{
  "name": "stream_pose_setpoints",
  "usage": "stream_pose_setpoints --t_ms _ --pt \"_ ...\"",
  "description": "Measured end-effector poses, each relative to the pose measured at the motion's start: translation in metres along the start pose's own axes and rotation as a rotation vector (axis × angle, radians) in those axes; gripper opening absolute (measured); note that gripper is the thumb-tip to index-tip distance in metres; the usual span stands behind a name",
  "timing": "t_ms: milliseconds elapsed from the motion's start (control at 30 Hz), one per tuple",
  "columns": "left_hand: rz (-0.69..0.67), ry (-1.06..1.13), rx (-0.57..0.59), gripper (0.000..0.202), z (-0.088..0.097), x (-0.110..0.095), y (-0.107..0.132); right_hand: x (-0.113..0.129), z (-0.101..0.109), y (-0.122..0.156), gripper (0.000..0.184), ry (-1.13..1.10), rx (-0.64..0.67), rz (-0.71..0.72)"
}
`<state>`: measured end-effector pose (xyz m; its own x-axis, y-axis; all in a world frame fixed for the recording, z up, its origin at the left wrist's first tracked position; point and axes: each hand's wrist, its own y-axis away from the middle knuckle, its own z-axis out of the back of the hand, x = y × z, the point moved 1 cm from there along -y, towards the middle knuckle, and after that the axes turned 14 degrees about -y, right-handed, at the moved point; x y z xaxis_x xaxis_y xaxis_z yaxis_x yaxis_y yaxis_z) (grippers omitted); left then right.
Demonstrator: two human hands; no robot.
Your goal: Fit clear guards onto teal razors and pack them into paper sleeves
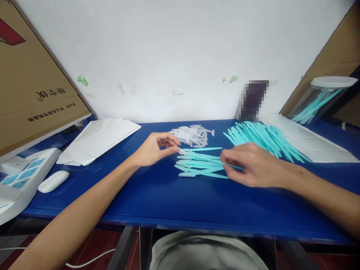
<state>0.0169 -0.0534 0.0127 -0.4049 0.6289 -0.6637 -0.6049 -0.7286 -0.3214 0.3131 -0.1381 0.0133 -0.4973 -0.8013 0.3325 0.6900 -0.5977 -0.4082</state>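
Note:
My right hand (244, 165) pinches the handle of a turquoise eyebrow razor (205, 156) above the blue table. At the razor's other end, my left hand (161, 148) grips a small translucent blade cap (182, 152) between thumb and fingertips. The cap meets the razor's head; how far it sits over it I cannot tell. Below and beside the held razor lie several more turquoise razors (201, 173), their heads pointing left. A heap of whitish caps (191, 135) is just beyond my left hand. Past my right hand spreads a large pile of turquoise razors (261, 137).
White plastic bags (104, 137) and a white mouse (53, 181) lie left, near a white device (36, 168). A cardboard box (42, 75) leans there. At right are a clear sheet (317, 142) and a lidded jar (317, 101) of razors. The wall borders the table (180, 202).

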Motion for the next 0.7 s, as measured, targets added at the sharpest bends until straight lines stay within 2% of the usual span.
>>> stream_pose_setpoints --t_ms 233,433,700 --pt "0.089 0.11 -0.003 0.025 -0.006 -0.001 -0.002 -0.001 -0.001 -0.002 0.014 0.064 -0.03 0.04" --pt "0.098 0.144 -0.048 0.03 -0.008 -0.002 -0.002 0.0 0.0 -0.003 0.014 0.112 -0.057 0.07" --pt "0.09 0.146 -0.02 0.033 -0.012 -0.001 -0.002 0.002 0.0 -0.004 0.014 0.128 -0.069 0.043"
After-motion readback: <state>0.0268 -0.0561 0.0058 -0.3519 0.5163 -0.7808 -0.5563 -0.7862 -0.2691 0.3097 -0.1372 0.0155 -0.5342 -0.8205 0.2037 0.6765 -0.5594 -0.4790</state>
